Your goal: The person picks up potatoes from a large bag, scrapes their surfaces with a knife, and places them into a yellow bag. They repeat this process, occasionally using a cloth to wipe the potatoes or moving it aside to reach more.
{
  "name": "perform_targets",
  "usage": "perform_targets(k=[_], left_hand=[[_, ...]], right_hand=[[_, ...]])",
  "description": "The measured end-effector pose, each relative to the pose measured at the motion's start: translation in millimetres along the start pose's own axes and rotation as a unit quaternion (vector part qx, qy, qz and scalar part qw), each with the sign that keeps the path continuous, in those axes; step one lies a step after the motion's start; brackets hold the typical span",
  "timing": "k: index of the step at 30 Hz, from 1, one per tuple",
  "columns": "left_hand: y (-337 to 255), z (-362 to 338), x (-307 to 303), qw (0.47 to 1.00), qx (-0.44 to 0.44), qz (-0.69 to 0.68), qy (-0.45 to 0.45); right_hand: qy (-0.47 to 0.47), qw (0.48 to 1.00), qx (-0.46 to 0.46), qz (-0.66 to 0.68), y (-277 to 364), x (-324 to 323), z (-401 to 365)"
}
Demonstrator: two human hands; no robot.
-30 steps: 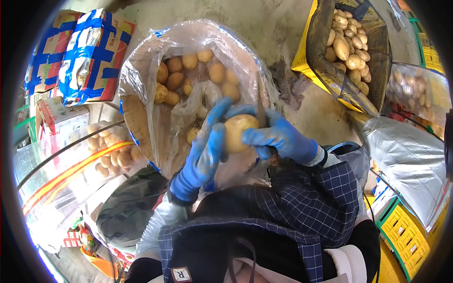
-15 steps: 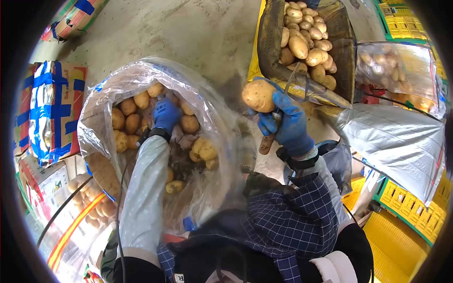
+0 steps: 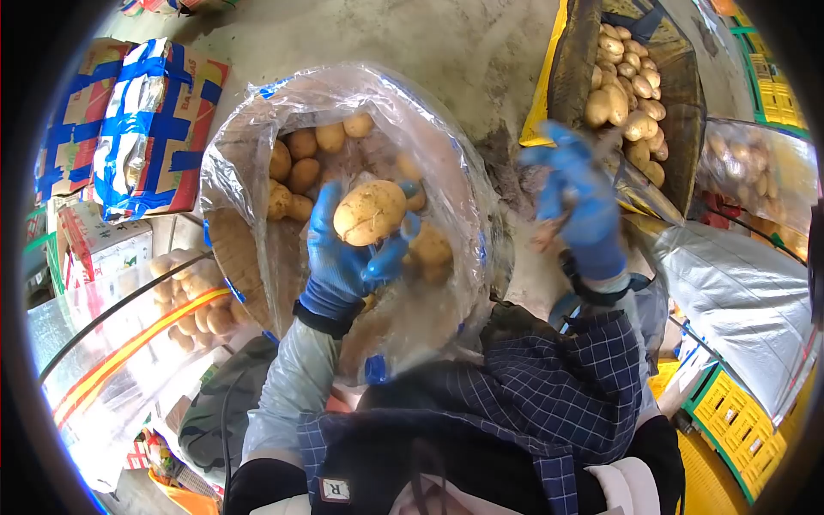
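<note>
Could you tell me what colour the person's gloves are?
Blue: left hand, gripping potato, and right hand; head view.

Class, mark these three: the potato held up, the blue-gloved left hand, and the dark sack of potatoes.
potato (image 3: 369, 213), head view, middle of its pale skin.
left hand (image 3: 339, 266), head view, gloved palm below the potato.
dark sack (image 3: 573, 77), head view, its left wall.

glossy clear plastic bag (image 3: 257, 129), matt rough-skinned potato (image 3: 370, 213)
</note>
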State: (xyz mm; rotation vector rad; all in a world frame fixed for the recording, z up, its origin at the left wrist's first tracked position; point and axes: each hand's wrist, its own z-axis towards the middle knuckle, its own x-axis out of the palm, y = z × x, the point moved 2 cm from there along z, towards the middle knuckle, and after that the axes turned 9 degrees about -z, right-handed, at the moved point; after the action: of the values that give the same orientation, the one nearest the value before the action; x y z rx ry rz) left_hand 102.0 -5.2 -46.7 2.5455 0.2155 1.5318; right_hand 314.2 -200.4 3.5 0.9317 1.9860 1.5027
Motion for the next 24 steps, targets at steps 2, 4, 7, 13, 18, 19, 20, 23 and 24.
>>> perform_targets(k=[2,4,7,13,18,19,20,23,24], left_hand=[[5,-1,2,0.997,-0.068,0.019,0.038],[6,-2,-6,0.989,-0.106,0.047,0.088],[21,-7,-23,0.793,0.32,0.514,0.067],[6,-23,7,0.649,0.261,0.714,-0.034],[29,-24,31,0.797,0.235,0.542,-0.121],[25,-27,33,0.739,0.277,0.608,-0.081],[21,-31,35,0.672,0.323,0.665,-0.047],[4,-24,11,0.689,0.374,0.605,-0.141],[0,-20,10,0.704,0.379,0.581,-0.153]], right_hand=[[0.122,0.988,0.031,-0.085,8,40,-14],[0.214,0.963,-0.046,-0.159,-3,70,-20],[0.251,0.954,-0.081,-0.139,-5,91,-21],[0.277,0.955,0.094,-0.055,-1,80,-23],[0.271,0.957,0.08,-0.059,2,80,-24],[0.28,0.954,0.097,-0.05,4,78,-25],[0.288,0.95,0.111,-0.04,5,78,-25],[0.27,0.961,0.046,-0.049,-6,81,-28],[0.264,0.962,0.044,-0.049,-6,81,-27]])
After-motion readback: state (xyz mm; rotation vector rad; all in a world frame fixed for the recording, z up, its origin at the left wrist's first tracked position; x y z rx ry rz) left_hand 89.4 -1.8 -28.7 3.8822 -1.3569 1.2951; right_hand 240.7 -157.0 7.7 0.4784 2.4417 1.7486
